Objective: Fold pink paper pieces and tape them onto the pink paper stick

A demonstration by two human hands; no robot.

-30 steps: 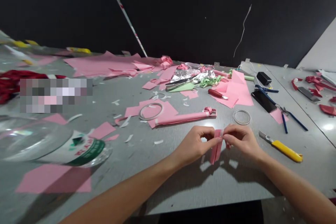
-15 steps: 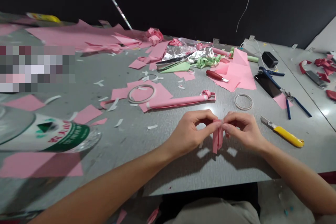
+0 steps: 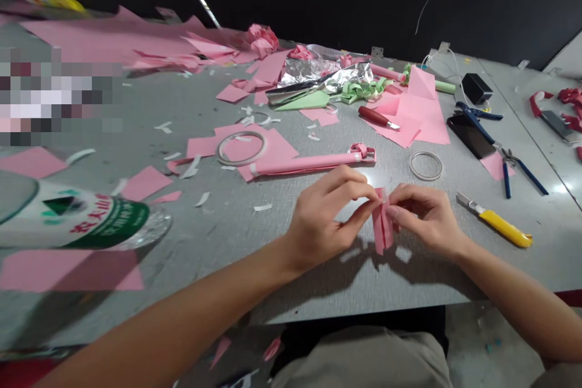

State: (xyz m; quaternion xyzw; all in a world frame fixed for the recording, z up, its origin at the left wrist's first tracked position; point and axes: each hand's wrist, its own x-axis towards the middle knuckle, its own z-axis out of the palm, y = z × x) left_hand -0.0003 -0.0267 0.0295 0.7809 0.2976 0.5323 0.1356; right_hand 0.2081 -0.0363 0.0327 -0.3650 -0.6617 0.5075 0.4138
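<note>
Between my hands, above the front of the grey table [image 3: 254, 254], hangs a small folded strip of pink paper [image 3: 383, 231]. My left hand [image 3: 330, 212] pinches its upper left edge between thumb and forefinger. From the other side, my right hand [image 3: 422, 215] grips the strip near its top, thumb in front. A whitish bit, perhaps tape, shows at the strip's top edge. Just beyond my hands lies a long rolled pink paper tube [image 3: 309, 163] with a looped end. Right of it rests a roll of tape [image 3: 426, 165].
A yellow utility knife [image 3: 504, 227] lies at right with its blade out, near blue-handled pliers [image 3: 522, 170] and a phone [image 3: 470, 133]. A red-handled knife [image 3: 379, 117] lies farther back. At left is a large water bottle [image 3: 86, 215]. Another tape ring [image 3: 240, 148] and paper scraps are scattered about.
My left fingers have spread a little and shifted on the strip's upper edge. The strip has turned slightly, showing more of its front. The whole view has shifted a little.
</note>
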